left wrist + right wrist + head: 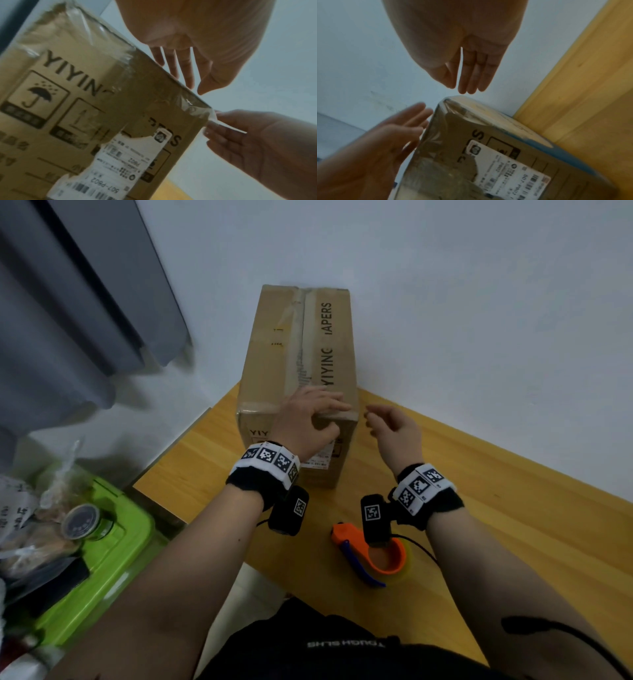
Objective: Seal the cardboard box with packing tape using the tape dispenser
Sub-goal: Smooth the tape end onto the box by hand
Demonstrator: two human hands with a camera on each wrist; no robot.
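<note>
Cardboard box [301, 364] under flat, open-fingered left hand [308, 419]; right hand [394, 429] beside it, relaxed, empty

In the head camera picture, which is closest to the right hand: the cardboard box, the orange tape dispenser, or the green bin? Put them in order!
From the right hand:
1. Cardboard box, just to its left, its near corner by the fingertips.
2. Tape dispenser, on the table nearer the person, below the right wrist.
3. Green bin, far off to the left, beside the table.
</note>
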